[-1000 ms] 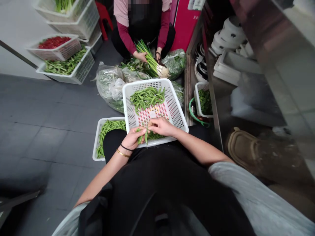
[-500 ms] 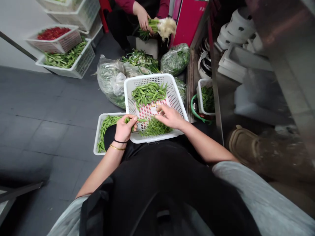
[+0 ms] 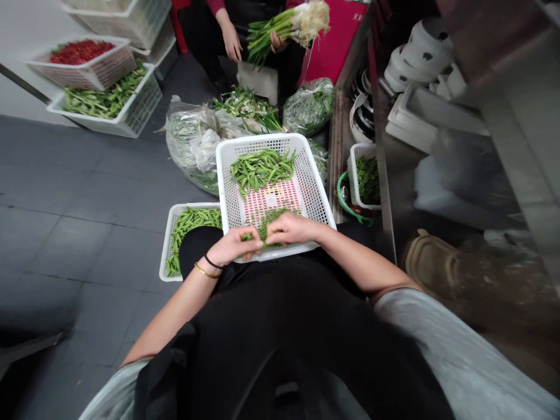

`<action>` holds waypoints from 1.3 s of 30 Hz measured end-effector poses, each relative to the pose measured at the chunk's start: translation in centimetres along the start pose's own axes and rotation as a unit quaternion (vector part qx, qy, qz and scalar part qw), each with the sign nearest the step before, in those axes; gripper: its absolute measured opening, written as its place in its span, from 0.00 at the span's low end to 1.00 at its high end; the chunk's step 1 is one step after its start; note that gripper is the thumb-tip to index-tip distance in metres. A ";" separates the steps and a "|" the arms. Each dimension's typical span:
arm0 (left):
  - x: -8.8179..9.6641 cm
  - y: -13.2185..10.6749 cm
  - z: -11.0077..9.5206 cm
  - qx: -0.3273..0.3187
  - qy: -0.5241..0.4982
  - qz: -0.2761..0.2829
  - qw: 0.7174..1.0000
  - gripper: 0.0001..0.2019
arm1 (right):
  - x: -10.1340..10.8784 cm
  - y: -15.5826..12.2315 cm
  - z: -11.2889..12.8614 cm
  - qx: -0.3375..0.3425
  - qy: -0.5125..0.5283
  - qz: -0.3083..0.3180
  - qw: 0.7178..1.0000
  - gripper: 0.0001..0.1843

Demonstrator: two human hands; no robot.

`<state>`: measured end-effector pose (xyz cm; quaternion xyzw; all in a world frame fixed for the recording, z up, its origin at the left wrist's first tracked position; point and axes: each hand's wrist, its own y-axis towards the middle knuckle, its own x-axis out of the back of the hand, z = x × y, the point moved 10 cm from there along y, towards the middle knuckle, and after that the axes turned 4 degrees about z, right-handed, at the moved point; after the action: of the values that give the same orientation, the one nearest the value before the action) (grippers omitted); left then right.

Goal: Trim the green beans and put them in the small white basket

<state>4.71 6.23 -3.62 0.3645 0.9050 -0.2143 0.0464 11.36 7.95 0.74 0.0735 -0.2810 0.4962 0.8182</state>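
L hand (image 3: pixel 234 245) grip pinching grn pod (image 3: pixel 246 237), R hand (image 3: pixel 291 228) grip pressed tog., hold unclear, both nr wht basket (image 3: pixel 314 175) rim

At far left, a white crate (image 3: pixel 96 74) of red produce (image 3: pixel 82 52) sat on another crate (image 3: pixel 142 111) of green vegetables (image 3: pixel 102 98), with more crates (image 3: pixel 140 26) stacked behind. At the far side, a co-worker (image 3: pixel 196 35) held spring onions (image 3: pixel 277 29) beyond loose greens (image 3: pixel 247 108) lying between two plastic bags, left (image 3: pixel 188 134) and right (image 3: pixel 310 106). To the right stood a small basket (image 3: pixel 352 175) of leafy greens (image 3: pixel 368 178); farther right, white containers (image 3: pixel 420 55) and, nearer, a tan container (image 3: pixel 429 259).
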 end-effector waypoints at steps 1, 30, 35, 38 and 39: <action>-0.9 0.0 0.5 0.025 0.021 0.054 0.998 0.10 | -1.0 -0.1 0.4 0.022 0.018 0.050 0.998 0.14; 4.0 1.0 2.5 -0.050 -0.338 -0.105 0.934 0.12 | 9.7 6.1 -21.4 -0.392 -0.274 -0.105 0.872 0.17; 4.0 1.4 4.5 -0.005 -0.335 -0.151 0.930 0.10 | 7.4 3.6 -20.4 -0.383 -0.264 -0.126 0.876 0.16; 3.7 1.3 4.4 -0.016 -0.339 -0.166 0.926 0.10 | 6.7 3.6 -19.5 -0.369 -0.254 -0.136 0.884 0.15; 3.6 1.0 4.3 -0.019 -0.339 -0.168 0.926 0.10 | 6.8 3.8 -19.1 -0.361 -0.251 -0.144 0.887 0.15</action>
<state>2.50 7.38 -8.75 0.1117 0.8874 -0.3124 0.3201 17.90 22.70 -12.08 -0.0650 -0.6229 0.2024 0.7528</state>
